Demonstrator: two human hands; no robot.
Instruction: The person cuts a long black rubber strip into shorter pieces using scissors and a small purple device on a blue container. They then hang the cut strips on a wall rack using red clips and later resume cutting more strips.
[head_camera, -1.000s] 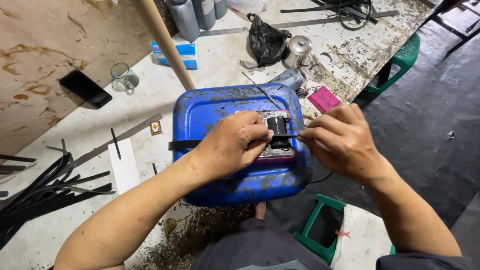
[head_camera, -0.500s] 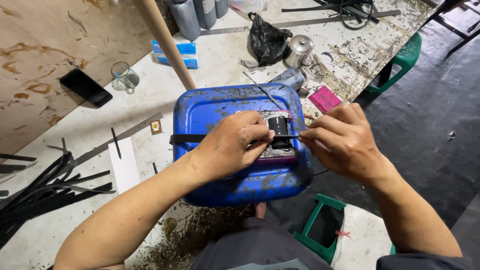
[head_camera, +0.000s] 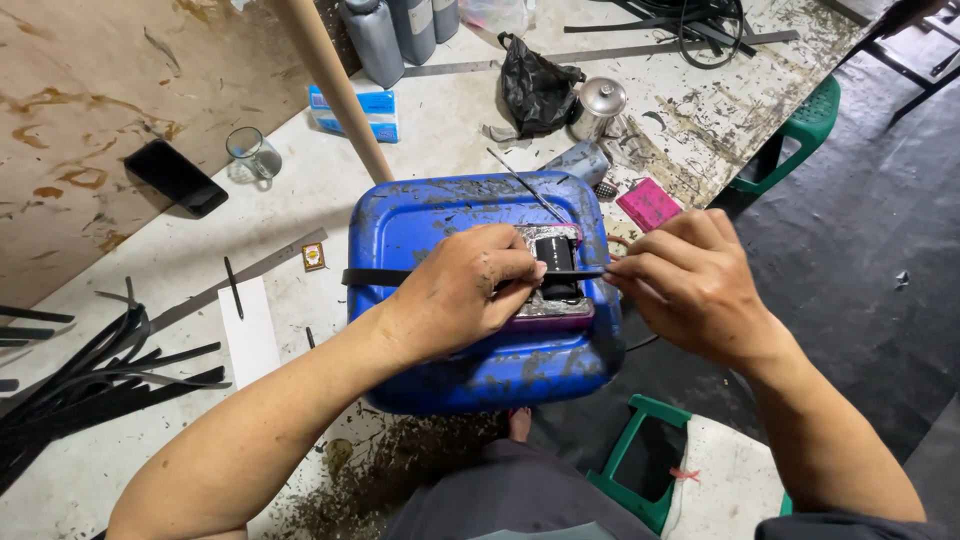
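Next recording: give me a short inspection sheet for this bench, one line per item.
Surface: pale worktable, stained and scuffed.
Job's things: blue plastic canister lying flat; thin black strip across it; small black part under the strip.
Clutter: glass, phone, black bag, metal pot, pink pad, black strips.
Hands: left hand presses the strip; right hand pinches its end.
Cables: black coil at the far edge.
Surroundings: green stools, dark floor.
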